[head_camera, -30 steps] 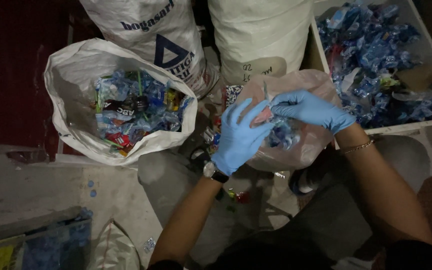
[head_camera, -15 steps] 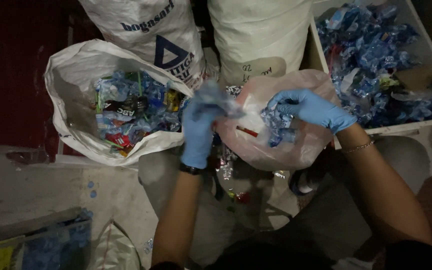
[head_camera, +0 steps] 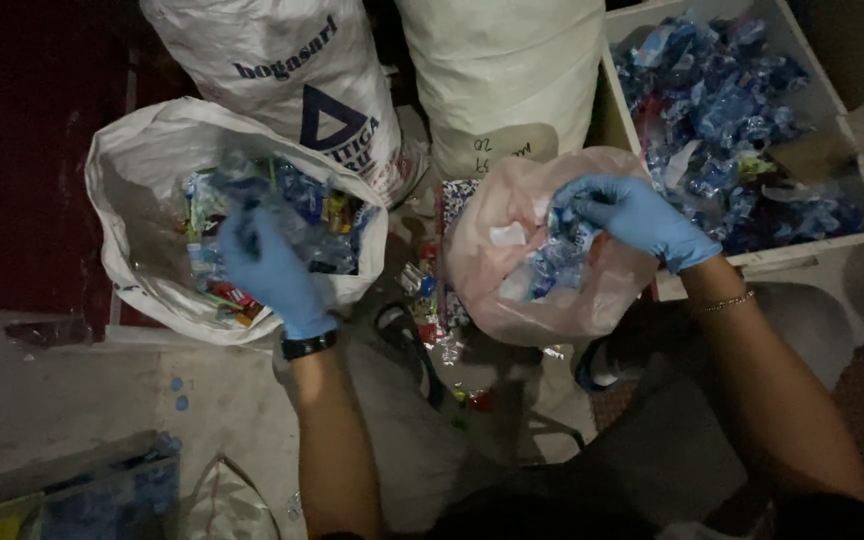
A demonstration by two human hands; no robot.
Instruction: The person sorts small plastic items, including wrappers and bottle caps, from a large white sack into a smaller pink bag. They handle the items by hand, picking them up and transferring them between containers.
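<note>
Left hand (head_camera: 267, 265) now over white sack (head_camera: 132, 180).

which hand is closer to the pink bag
Right. The right hand is at the pink bag's mouth; the left hand is off over the white sack.

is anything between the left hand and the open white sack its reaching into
Nothing visible does. The left hand is already over the mouth of the white sack, right above the wrappers inside. The right hand holds the pink bag off to the side.
</note>
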